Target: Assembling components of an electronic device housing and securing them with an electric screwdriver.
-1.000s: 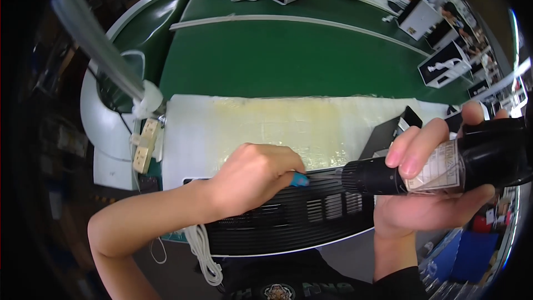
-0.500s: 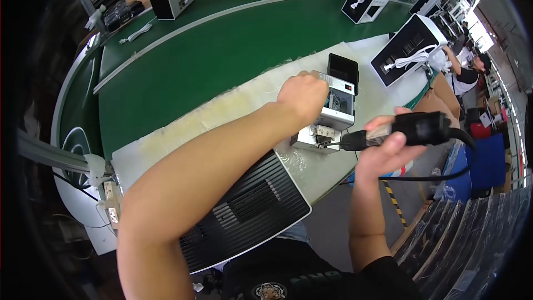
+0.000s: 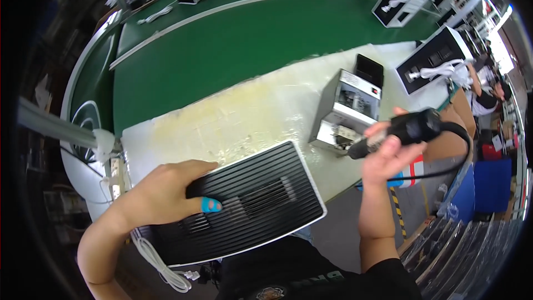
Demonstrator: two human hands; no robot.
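Note:
My right hand [image 3: 383,155] is wrapped round a black electric screwdriver [image 3: 413,129], whose cable curves off its rear end. Its nose points left, at the lower front of a small grey metal screw feeder [image 3: 347,112]; whether they touch I cannot tell. My left hand [image 3: 166,191] grips a white-edged appliance with a black ribbed face [image 3: 266,200] by its far left edge. The thumb, wrapped in blue tape, lies on the ribs, and the fingers reach over the edge, their tips partly hidden. A coiled white power cord [image 3: 161,264] hangs at the appliance's lower left.
Behind the feeder stands a black bin [image 3: 369,70]. A black-and-white unit with a bundled white cord [image 3: 438,71] stands at the right, near a person's arm. The green belt [image 3: 222,50] runs beyond the pale work mat [image 3: 250,105]. Plastic-wrapped panels [image 3: 444,261] stand at lower right.
My left hand has come away from the screw feeder, back toward me and left, onto the ribbed appliance. The screwdriver stays in my right hand. The whole view has shifted.

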